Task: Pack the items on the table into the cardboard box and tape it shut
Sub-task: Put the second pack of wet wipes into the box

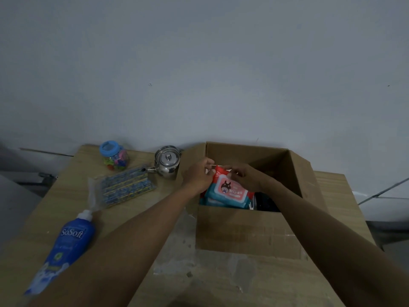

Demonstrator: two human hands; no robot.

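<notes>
Gripping the upper edge of a red-and-teal wipes pack (230, 189), the left hand (198, 173) and right hand (245, 177) meet over the open cardboard box (245, 231). Both sets of fingers are curled and clamped on the pack. The pack leans tilted inside the box, just below the fingertips, with something dark beside it under the right wrist. Left of the left fingers, a steel kettle (167, 162) stands by the box flap. Farther left sit a blue-lidded jar (114, 157) and a wrapped patterned bundle (126, 187). A blue bottle (68, 247) lies on the table (243, 284) beside the left forearm.
</notes>
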